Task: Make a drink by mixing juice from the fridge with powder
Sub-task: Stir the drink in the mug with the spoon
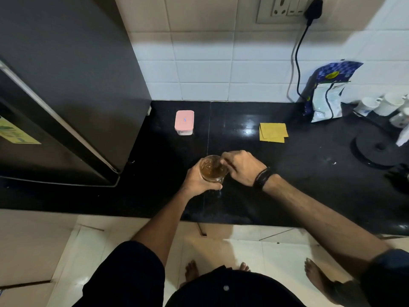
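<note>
From the head camera: the left hand (pixel 197 181) wrapped its fingers round a glass of amber juice (pixel 213 169) on the black counter (pixel 287 185), the glass at that hand's two o'clock. The right hand (pixel 242 167), at the glass's three o'clock, pinched something thin over the rim, too blurred to name. A pink-lidded container (pixel 184 122) sat at the glass's eleven o'clock.

Dim, wide-angle edge warp, glare on black countertop (pixel 247 129).

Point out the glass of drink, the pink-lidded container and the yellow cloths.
glass of drink (pixel 213 169): head view, on the brown liquid surface.
pink-lidded container (pixel 184 119): head view, lid centre.
yellow cloths (pixel 273 132): head view, top cloth's middle.
</note>
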